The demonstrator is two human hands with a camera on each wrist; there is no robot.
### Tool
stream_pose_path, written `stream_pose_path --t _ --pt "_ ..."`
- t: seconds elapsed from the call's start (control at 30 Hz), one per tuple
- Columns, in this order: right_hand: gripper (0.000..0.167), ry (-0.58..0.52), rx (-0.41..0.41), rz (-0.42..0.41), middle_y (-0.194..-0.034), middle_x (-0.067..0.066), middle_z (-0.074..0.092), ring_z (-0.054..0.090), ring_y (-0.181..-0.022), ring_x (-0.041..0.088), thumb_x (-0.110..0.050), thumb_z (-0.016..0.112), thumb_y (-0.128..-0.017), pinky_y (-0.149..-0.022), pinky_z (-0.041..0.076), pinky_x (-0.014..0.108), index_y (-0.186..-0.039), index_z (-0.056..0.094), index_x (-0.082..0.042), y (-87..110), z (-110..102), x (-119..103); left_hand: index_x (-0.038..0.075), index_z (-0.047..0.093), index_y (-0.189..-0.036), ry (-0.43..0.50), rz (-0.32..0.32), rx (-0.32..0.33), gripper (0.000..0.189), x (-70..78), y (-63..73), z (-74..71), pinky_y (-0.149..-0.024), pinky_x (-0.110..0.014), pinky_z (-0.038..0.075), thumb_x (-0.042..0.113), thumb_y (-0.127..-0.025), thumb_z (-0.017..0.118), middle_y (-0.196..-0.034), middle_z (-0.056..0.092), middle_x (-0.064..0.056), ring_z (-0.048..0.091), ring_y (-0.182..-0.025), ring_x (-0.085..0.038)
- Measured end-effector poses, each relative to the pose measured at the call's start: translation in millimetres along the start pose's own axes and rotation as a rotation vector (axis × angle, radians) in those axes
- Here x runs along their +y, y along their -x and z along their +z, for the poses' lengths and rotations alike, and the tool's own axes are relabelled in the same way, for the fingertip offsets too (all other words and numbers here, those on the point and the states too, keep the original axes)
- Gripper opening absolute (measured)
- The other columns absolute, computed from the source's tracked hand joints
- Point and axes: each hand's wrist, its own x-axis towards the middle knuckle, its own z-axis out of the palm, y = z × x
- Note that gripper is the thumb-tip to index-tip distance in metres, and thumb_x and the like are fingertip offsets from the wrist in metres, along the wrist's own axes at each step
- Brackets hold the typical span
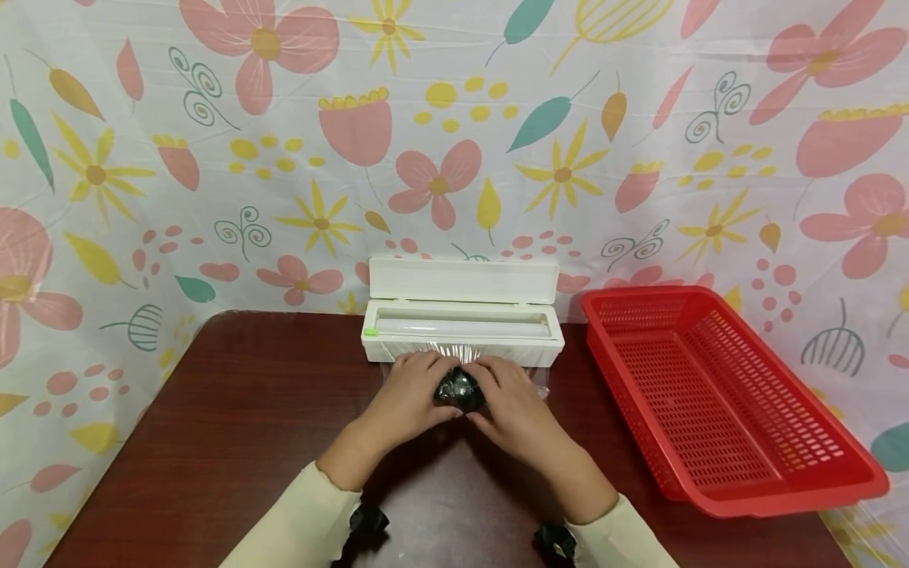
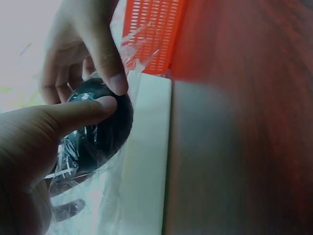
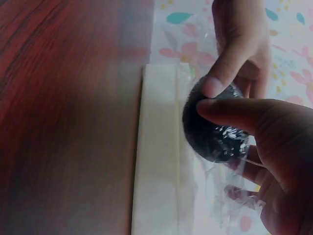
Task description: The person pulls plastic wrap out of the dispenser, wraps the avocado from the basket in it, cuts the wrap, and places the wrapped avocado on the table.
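Note:
A dark, rounded object point(image 1: 459, 390), egg-like in outline, is held between both hands in front of the white cling film dispenser point(image 1: 461, 352). Clear cling film point(image 1: 454, 352) stretches from the dispenser to the object, and glossy creases of it cover the surface. My left hand point(image 1: 409, 396) grips the left side, its thumb lying on the near face. From the right, my right hand point(image 1: 521, 410) grips the other side, with its thumb beside the left one. Loose film hangs around the fingers in the left wrist view point(image 2: 71, 208). What the dark object is, I cannot tell.
The dispenser's lid point(image 1: 463, 282) stands raised, with a film roll point(image 1: 461, 326) inside and a small green piece point(image 1: 371, 332) at its left end. A red perforated basket point(image 1: 710, 402) sits at the right of the dark wooden table point(image 1: 213, 442). A flowered cloth point(image 1: 440, 118) hangs behind.

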Motion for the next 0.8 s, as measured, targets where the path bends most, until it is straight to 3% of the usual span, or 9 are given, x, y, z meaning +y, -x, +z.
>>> stream_pose_path --t 0.17,0.37,0.5,0.8 --pt "0.066 -0.021 0.001 0.001 -0.123 0.013 0.063 0.061 -0.114 0.032 -0.02 0.091 -0.073 -0.104 0.048 0.049 -0.13 0.058 -0.007 -2.3 -0.2 4.6 0.018 0.059 -0.135 0.02 -0.013 -0.029 0.066 -0.1 -0.8 -2.3 -0.108 -0.048 0.04 0.04 -0.079 0.086 -0.12 0.066 -0.001 0.06 -0.117 -0.021" --pt "0.065 -0.044 -0.071 0.037 -0.122 0.012 0.064 0.062 -0.114 0.032 -0.022 0.09 -0.076 -0.103 0.049 0.049 -0.131 0.058 -0.007 -8.2 -5.2 7.6 0.015 0.051 -0.145 -0.042 -0.055 -0.013 0.079 4.4 2.1 3.0 -0.113 -0.054 0.037 0.033 -0.078 0.088 -0.139 0.059 -0.006 0.052 -0.133 -0.026" --pt "0.063 -0.089 -0.097 0.053 -0.119 0.012 0.066 0.064 -0.111 0.031 -0.019 0.089 -0.077 -0.1 0.052 0.047 -0.128 0.056 -0.004 -11.2 -7.5 10.1 0.013 0.049 -0.145 -0.065 -0.061 0.028 0.081 7.5 3.1 8.9 -0.114 -0.056 0.035 0.028 -0.076 0.089 -0.143 0.056 -0.008 0.049 -0.136 -0.029" --pt "0.06 -0.208 -0.172 0.123 -0.121 0.013 0.066 0.065 -0.112 0.029 -0.02 0.086 -0.08 -0.098 0.053 0.046 -0.129 0.057 -0.002 -16.8 -17.7 14.9 0.011 0.051 -0.138 -0.146 -0.009 0.155 0.077 7.1 1.9 23.9 -0.109 -0.052 0.04 0.028 -0.074 0.091 -0.132 0.057 -0.011 0.055 -0.125 -0.029"
